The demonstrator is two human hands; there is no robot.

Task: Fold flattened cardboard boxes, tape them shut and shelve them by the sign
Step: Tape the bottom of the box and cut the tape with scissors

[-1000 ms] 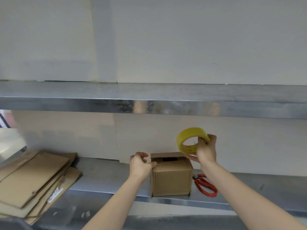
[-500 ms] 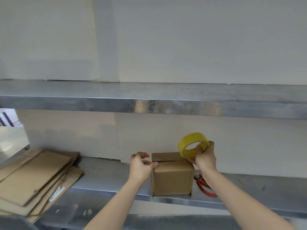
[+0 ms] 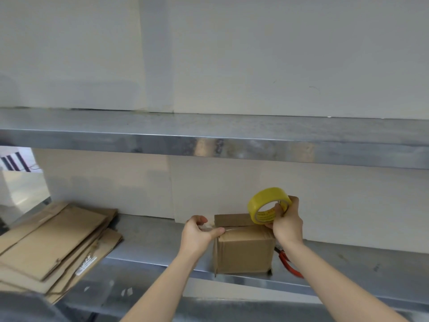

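Note:
A small folded cardboard box [image 3: 245, 254] stands at the front edge of the lower metal shelf [image 3: 153, 242], one top flap raised at its back. My left hand [image 3: 197, 235] pinches the clear end of the tape against the box's top left corner. Above the box's right side, my right hand [image 3: 286, 223] grips a yellow tape roll [image 3: 267, 206]. A strip of tape runs from the roll across the box top to my left hand.
Several flattened cardboard boxes [image 3: 53, 245] lie stacked at the shelf's left end. Red-handled scissors [image 3: 287, 262] lie just right of the box, partly hidden by my right forearm. An upper metal shelf [image 3: 209, 140] crosses above. A white wall backs both shelves.
My right hand has lifted the roll slightly and tilted it. My left thumb has slid further onto the box's top corner, and the tape strip is now stretched across the box top.

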